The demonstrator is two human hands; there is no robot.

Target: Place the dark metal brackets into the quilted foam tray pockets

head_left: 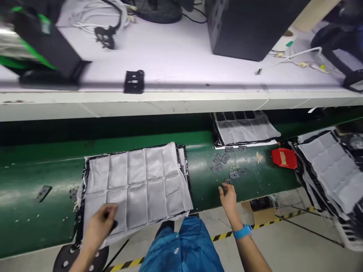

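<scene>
Plate (227, 181) lies just beyond the fingertips of the right hand (229, 200), by far the nearer of the two; the thumb and a finger stand slightly parted, and whether they touch it can't be made out. Its near end is partly covered, so its long axis is unsure. Two more plates (238, 173) sit just ahead and to the right of that hand, others farther ahead, with grains (259, 157) and a red scoop (284, 158) off to its right on the green counter (204, 162). Left of it, the pocketed sheet (136, 189) runs lengthwise across toward the left hand (99, 226), which is over its near left part, blurred, fingers curled narrow. Something dark shows by those fingers; I can't tell if it is held. Beyond the scoop, a stack of sheets (326, 158) is hard to make out at its right side
</scene>
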